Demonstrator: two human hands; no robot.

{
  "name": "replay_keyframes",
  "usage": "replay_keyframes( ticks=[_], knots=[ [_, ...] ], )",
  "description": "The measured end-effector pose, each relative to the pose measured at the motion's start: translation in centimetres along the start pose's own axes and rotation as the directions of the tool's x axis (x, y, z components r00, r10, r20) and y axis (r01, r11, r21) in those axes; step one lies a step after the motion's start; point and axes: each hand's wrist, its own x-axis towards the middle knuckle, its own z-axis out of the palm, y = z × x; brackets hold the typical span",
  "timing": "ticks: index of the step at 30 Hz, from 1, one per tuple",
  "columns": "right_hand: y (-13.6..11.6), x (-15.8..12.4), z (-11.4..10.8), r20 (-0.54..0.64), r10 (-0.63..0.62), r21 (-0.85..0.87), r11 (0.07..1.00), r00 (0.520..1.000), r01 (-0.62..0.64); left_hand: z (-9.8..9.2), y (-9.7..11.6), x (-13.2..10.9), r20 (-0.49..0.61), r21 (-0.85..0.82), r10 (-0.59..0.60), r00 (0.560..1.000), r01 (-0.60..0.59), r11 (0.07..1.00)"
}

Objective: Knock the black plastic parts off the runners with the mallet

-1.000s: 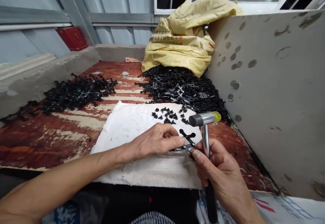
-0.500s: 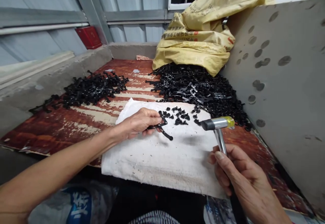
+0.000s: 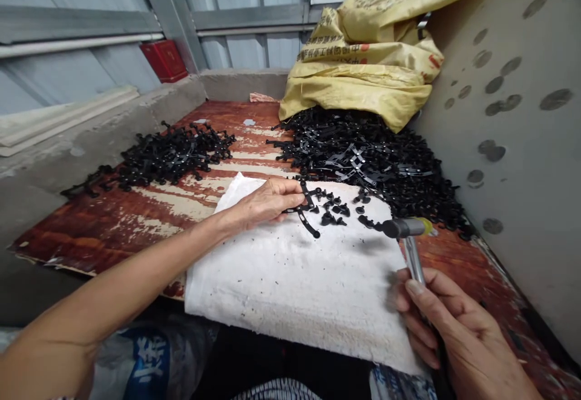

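Note:
My left hand is closed on a black jointed linkage, whose arms stick out past the fingertips over a white cloth. My right hand grips a small mallet by its handle. The mallet has a dark face on the left, a yellow face on the right and a metal neck; its lower handle is mostly hidden by the hand. Between the two hands, several small black plugs lie scattered on the cloth's far part. Dark specks dot the cloth.
Black linkages form a large heap beneath a yellow woven sack, and a smaller pile lies at left. A stained grey panel borders the right side. A red box sits on the back-left ledge.
My left hand has shifted right and slightly away with the linkage, nearer the plugs. My right hand and the mallet appear lower and further right. The view has turned a little.

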Motion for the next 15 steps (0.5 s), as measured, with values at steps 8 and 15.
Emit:
replay_keyframes(
  ticks=[8,15],
  knots=[
    [0.1,0.0,-1.0,0.058,0.076,0.115,0.99,0.995,-0.083,-0.3,-1.0,-1.5,0.055,0.073,-0.038,0.998,0.034,0.997],
    [0.3,0.1,-1.4,0.054,0.062,0.153,0.986,0.997,-0.07,-0.2,-0.5,-0.3,0.01,0.129,0.025,1.0,-0.026,0.991]
  ],
)
